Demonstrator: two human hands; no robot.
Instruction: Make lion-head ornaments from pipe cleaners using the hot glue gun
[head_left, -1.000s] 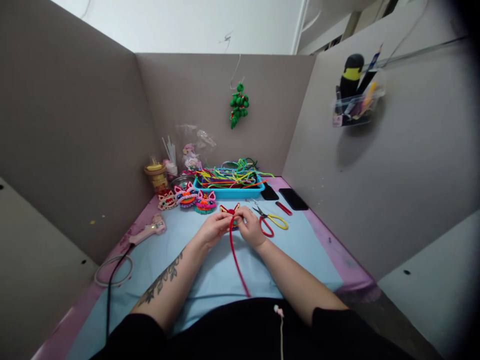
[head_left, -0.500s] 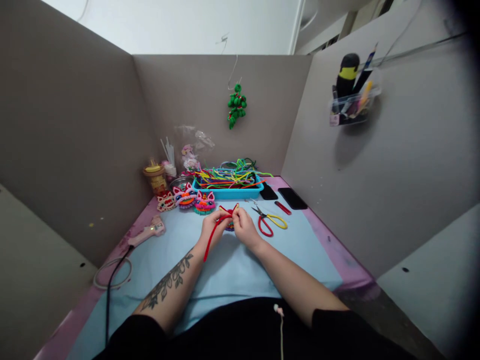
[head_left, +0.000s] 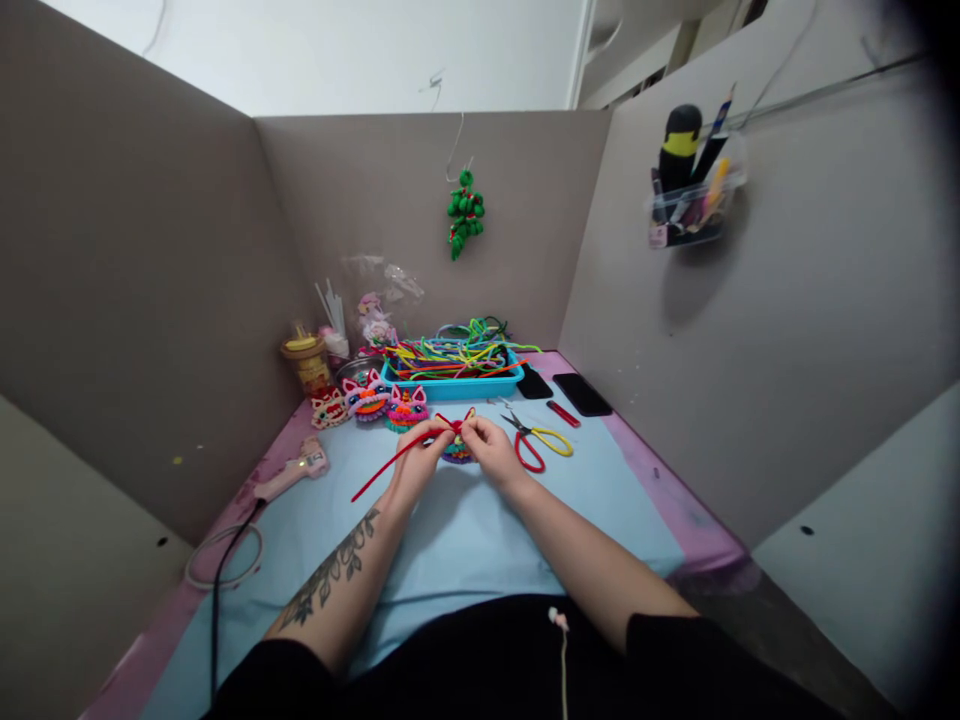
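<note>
My left hand [head_left: 414, 465] and my right hand [head_left: 489, 447] meet over the light blue mat [head_left: 465, 540], both closed in a pinch. Between them sits a small colourful pipe-cleaner figure [head_left: 456, 450] with red ears. A long red pipe cleaner [head_left: 390, 465] runs from the fingers of my left hand out to the left, its free end low above the mat. My right hand pinches the figure at its top.
Red-and-yellow scissors [head_left: 536, 443] lie just right of my hands. Behind them stand a blue tray of pipe cleaners [head_left: 450, 385], three finished figures [head_left: 367, 398], two dark phones [head_left: 581, 393] and a red tool [head_left: 562, 413]. A pink glue gun [head_left: 292, 470] with its cable lies at the left.
The red pipe cleaner's free end has swung from pointing toward my body round to the left. My hands stayed together at the figure, shifting slightly away from me.
</note>
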